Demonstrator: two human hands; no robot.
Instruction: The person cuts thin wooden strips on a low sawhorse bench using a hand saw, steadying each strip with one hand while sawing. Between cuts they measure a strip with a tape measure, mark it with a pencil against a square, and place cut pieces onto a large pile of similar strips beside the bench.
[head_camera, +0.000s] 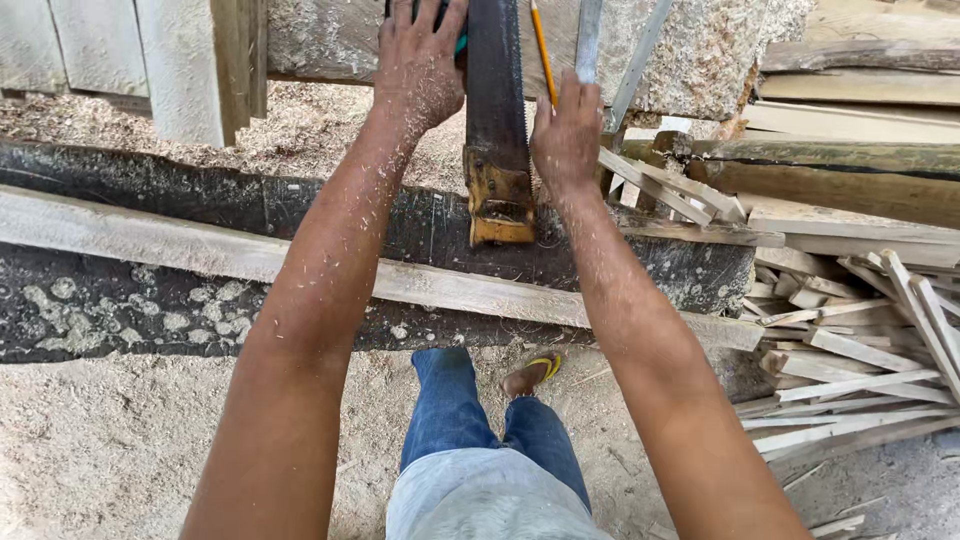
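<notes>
Head view shows the left hand (420, 65) closed on a teal-handled tool, the right hand's (566, 135) grip loosely holding a yellow pencil (543, 50) beside the dark rusty handsaw (497, 110), whose teeth could nick it.

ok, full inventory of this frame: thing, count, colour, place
hand saw: 1, dark rusty blade with a worn yellowish handle, centre, between the hands
pencil: 1, orange, top centre, by the right hand
thin metal strips: 2, grey, top centre-right
long plank: 1, pale wood, lying along the dark bench
dark bench: 1, black, sawdust-flecked, across the middle
offcut sticks: a pile, too many to count, pale wood, right
sawdust: covers the ground, beige
sandal: 1 visible, yellow strap, lower centre
jeans: blue, lower centre
left hand: on something teal, top centre
right hand: beside the saw
</notes>
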